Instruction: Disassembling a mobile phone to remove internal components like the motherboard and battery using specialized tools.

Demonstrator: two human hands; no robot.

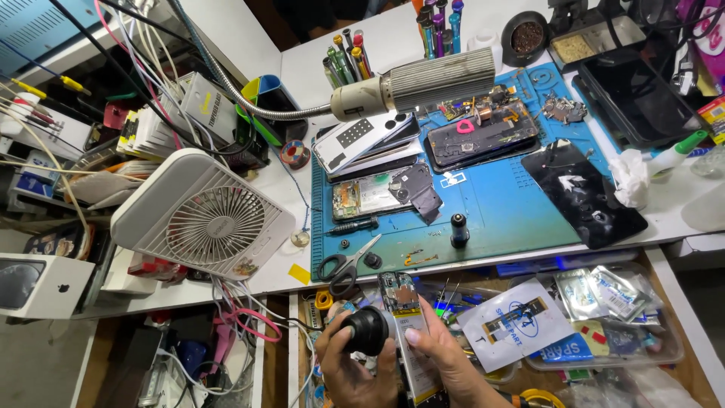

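At the bench's far left edge a white box (34, 283) with a dark panel on its face is seen, and beside it a white square desk fan (202, 214) is propped on the bench's front left part. Behind the fan, flat white packs (162, 125) are stacked upright near the back left corner. A blue work mat (498, 215) covers the bench's middle; on it opened phones (377, 193), a black back cover (583, 193) and, at its front edge, scissors (343, 264) are laid. A gooseneck lamp (423, 81) is hung over the mat's rear.

Below the front edge, an open drawer is shown: a white spare-part packet (513, 321) with blue print and silver foil pouches (604, 291) in a clear tray (672, 355) fill its right side.

Over the drawer's left part, a black round knob-like tool (366, 330) is gripped by the left hand (347, 370), fingers curled round it. An opened phone frame (408, 325), circuit board exposed, is pinched upright by the right hand (445, 363), just beside the tool.
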